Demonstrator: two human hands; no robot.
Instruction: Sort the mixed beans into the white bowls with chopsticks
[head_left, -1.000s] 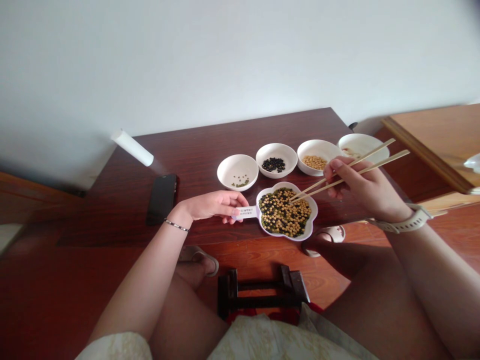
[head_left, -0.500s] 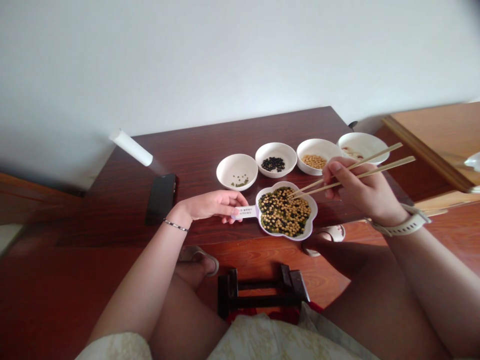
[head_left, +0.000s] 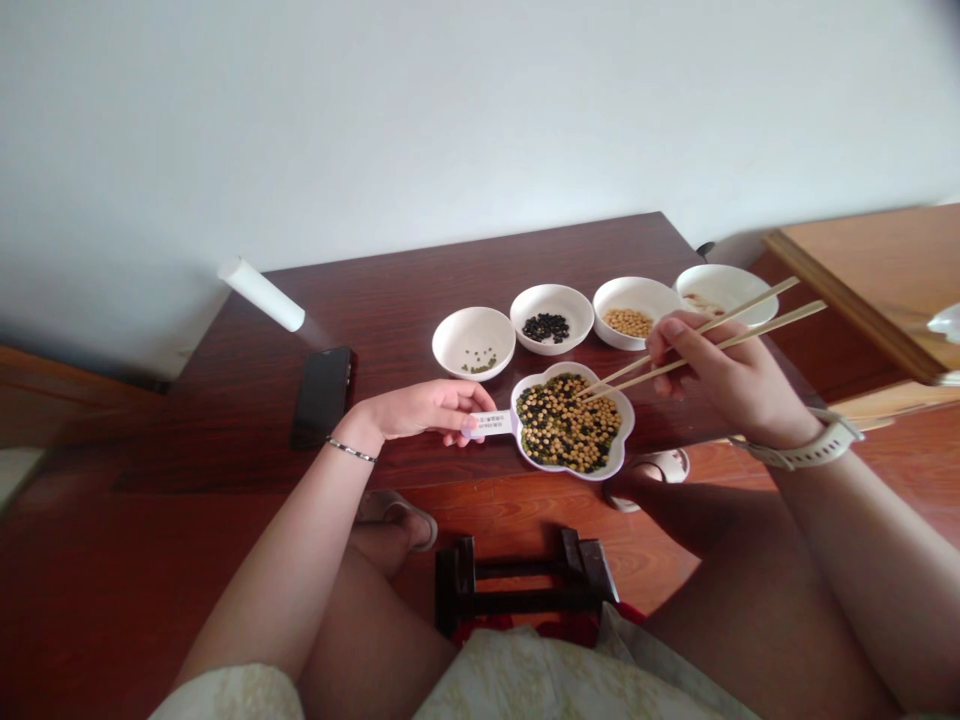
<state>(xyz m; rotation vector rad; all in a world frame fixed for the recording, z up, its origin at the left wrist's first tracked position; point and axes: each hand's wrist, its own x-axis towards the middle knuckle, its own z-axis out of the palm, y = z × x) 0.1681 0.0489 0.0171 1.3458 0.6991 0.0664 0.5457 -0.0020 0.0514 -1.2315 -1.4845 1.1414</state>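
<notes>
A white flower-shaped dish (head_left: 621,448) full of mixed green, black and yellow beans sits near the table's front edge. My left hand (head_left: 431,408) pinches the dish's flat white handle (head_left: 491,424) at its left. My right hand (head_left: 724,378) grips a pair of wooden chopsticks (head_left: 705,340), whose tips reach down into the upper right of the bean pile. Behind the dish stands a row of small white bowls: one with a few green beans (head_left: 473,342), one with black beans (head_left: 552,319), one with yellow beans (head_left: 631,313), and a fourth bowl (head_left: 724,288).
A black phone (head_left: 323,396) lies on the dark wooden table (head_left: 390,310) to the left, with a white cylinder (head_left: 261,294) at the back left corner. A lighter wooden surface (head_left: 877,270) stands to the right. Below the table are a small dark stool (head_left: 525,580) and sandals.
The chopsticks lifted slightly and then dipped back, their tips staying over the upper right of the mixed beans. My left hand has not moved.
</notes>
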